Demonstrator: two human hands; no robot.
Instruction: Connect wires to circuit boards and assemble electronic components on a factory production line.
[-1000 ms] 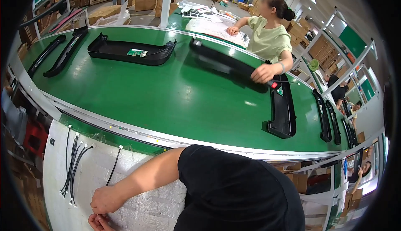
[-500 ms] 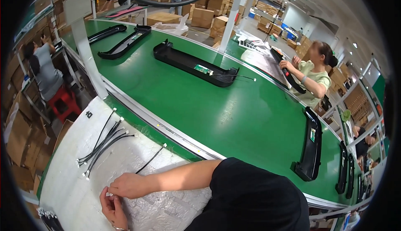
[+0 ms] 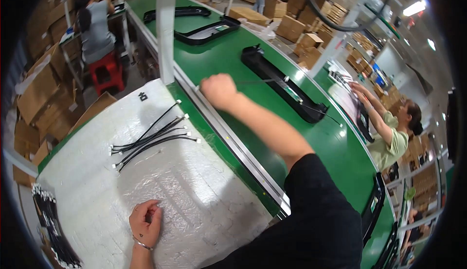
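Note:
My right hand (image 3: 219, 91) is closed on a thin black cable (image 3: 255, 81), reaching over the rail at the green conveyor's near edge. The cable stretches rightward, blurred, its white-tipped end over a long black housing (image 3: 262, 72). In that housing lie a small green circuit board (image 3: 292, 93) and another thin cable with a white plug. My left hand (image 3: 146, 220) rests low over the white foam board (image 3: 102, 181), fingers loosely curled, thumb apart, with nothing visible in it. Several black cables (image 3: 153, 135) with white plugs lie on the board beyond it.
More black housings (image 3: 206, 30) lie along the green conveyor (image 3: 233, 137). A white post (image 3: 166, 35) rises beside the foam board. A large cable bundle (image 3: 51, 225) lies at far left. A co-worker (image 3: 396, 133) handles a housing across the conveyor; another person sits on a red stool (image 3: 106, 72).
My right hand has left my left hand and swung up and away over the conveyor with the single cable. The view has turned, shifting the scene. My left hand stays over the board.

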